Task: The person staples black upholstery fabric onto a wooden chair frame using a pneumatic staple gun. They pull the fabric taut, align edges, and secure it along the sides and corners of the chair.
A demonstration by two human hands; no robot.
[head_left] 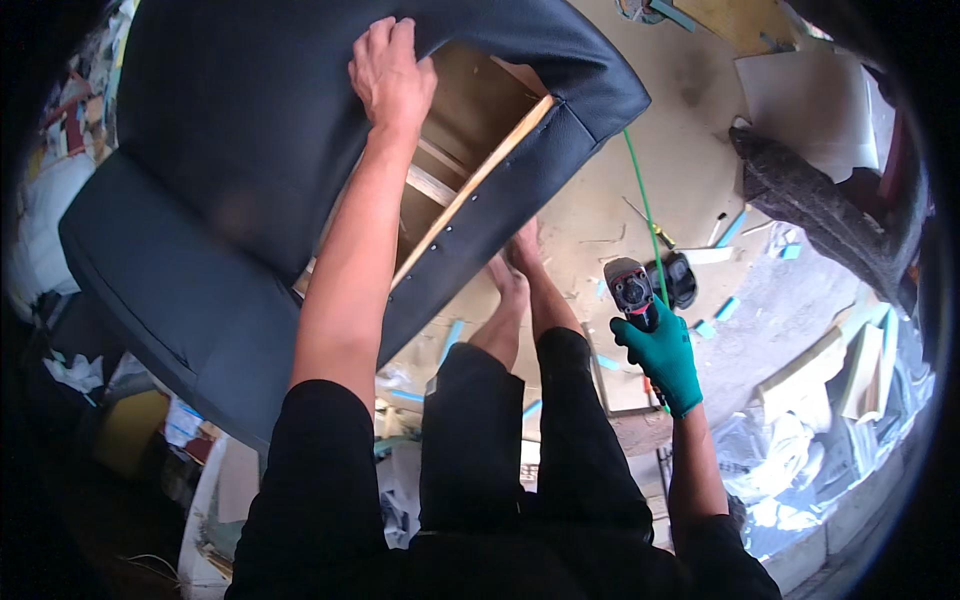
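Observation:
A dark leather-covered chair (230, 170) lies tipped over in front of me, its open underside showing a wooden frame (470, 185). My bare left hand (392, 75) presses flat on the chair's upper edge beside the opening. In a green glove, my right hand (662, 352) grips a grey and red pneumatic stapler (632, 290) held low to the right, away from the chair. A green hose (640, 190) runs from the tool across the floor. My bare feet (515, 270) stand just under the chair's edge.
The floor (690, 130) carries wood offcuts, blue tape scraps and small debris. A dark fabric roll (810, 195) and a white board (810, 100) lie at the upper right. Foam and wood pieces (850, 370) sit at the right, clutter and bags at the left.

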